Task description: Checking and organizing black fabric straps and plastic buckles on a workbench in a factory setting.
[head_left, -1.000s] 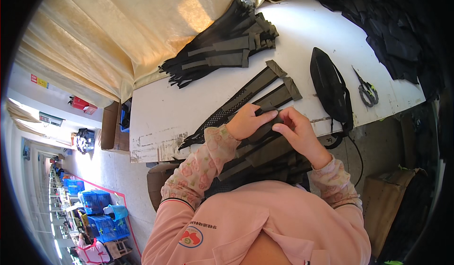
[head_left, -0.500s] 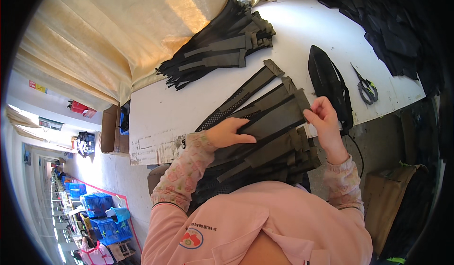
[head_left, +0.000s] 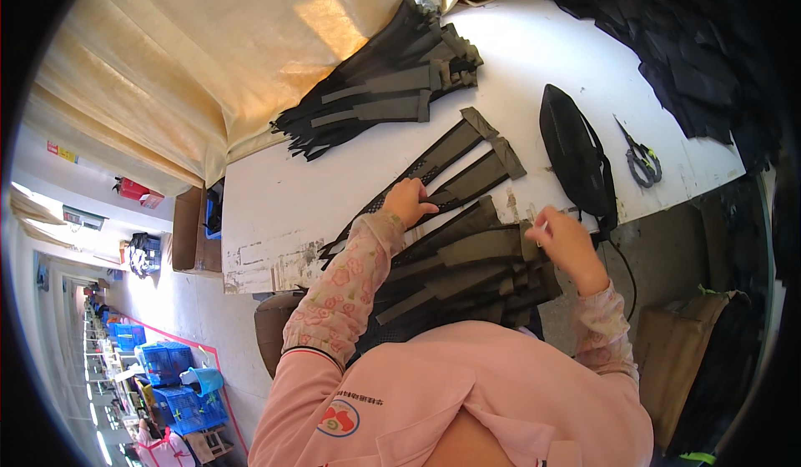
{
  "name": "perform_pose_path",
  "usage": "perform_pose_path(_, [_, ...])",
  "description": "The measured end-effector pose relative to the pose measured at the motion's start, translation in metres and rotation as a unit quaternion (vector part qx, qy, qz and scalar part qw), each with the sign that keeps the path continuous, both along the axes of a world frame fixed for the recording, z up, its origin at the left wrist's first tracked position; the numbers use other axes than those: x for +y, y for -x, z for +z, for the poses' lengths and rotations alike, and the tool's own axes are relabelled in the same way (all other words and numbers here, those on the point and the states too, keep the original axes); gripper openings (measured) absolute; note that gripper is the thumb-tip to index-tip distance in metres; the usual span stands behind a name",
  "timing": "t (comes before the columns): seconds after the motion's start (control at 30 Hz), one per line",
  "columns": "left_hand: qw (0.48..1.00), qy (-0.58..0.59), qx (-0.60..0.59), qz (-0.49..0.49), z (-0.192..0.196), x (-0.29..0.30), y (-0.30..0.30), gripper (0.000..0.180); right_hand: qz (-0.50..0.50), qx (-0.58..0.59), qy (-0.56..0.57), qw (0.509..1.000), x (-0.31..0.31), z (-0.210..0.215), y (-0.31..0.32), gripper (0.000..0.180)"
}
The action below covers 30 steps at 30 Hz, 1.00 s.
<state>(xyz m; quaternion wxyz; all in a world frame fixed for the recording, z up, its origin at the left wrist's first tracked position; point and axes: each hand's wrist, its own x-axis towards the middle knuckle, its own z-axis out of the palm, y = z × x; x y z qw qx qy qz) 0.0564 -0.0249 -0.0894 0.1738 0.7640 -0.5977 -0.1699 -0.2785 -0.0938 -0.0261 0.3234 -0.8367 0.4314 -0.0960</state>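
Left grip [head_left: 406,203] loosely curled at dark strip [head_left: 480,175] lying on white table [head_left: 275,208], right grip [head_left: 567,243] half-curled by strip pile [head_left: 467,282] at near edge, hold not discernible for either.

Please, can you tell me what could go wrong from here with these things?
1. The pile of dark strips lies loosely between the table and the body, so some might slide down to the floor.
2. The black bag rests close to the table's edge, beyond the right hand; a bump could perhaps knock it off.
3. The scissors lie uncovered on the table, so a careless reach that way might meet the point.
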Motion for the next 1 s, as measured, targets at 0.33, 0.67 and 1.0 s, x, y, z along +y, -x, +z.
perform_pose_path(0.33, [0.965,-0.046,0.251,-0.058,0.087,0.004,0.016,0.026,-0.129,-0.281,-0.038,0.95,-0.052,-0.034,-0.028,0.037])
perform_pose_path(0.67, [0.939,-0.061,0.252,-0.226,0.121,0.052,0.014,0.035,-0.094,-0.452,-0.33,0.823,-0.02,-0.007,-0.068,0.034])
perform_pose_path(1.0, [0.883,0.102,0.457,-0.034,0.086,0.007,0.079,0.017,0.013,-0.262,0.238,0.935,0.037,0.038,-0.088,0.048])
